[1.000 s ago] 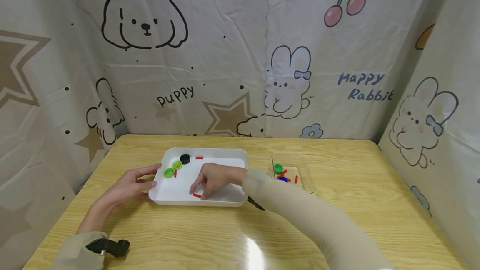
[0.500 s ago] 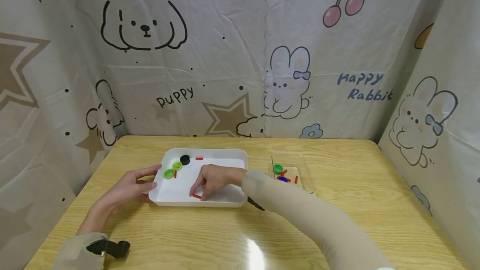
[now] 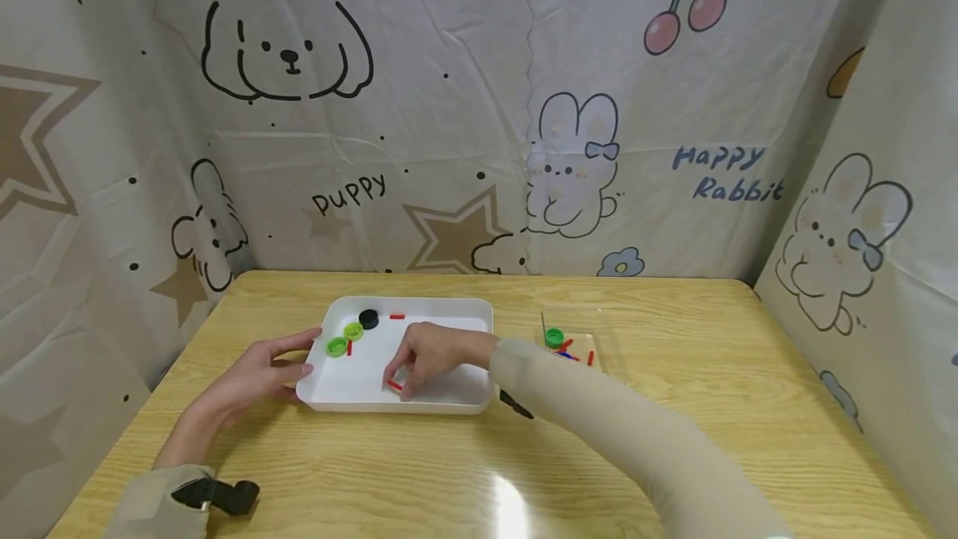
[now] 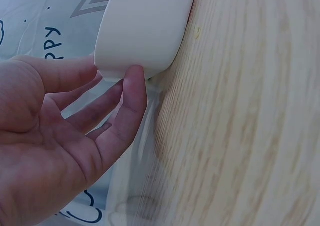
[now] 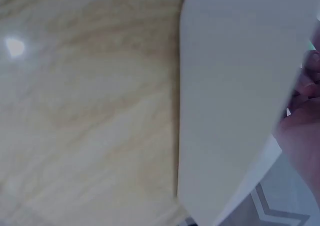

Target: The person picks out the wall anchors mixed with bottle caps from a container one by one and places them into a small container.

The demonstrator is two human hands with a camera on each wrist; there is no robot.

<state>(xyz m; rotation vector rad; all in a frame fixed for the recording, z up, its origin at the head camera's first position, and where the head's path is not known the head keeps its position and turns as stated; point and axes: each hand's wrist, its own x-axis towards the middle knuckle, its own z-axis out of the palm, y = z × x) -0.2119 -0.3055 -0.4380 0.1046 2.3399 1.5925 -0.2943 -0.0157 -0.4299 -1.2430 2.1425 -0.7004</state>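
Right hand [image 3: 425, 352] pinches red stick [image 3: 395, 386], long axis slanted, right end nearer.

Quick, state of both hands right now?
Left hand: holding the white tray at its left end.
Right hand: closed, pinching a red stick inside the tray.

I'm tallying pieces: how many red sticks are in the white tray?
3: one red stick at the back, one by the green discs, one at the right hand, which may hide more.
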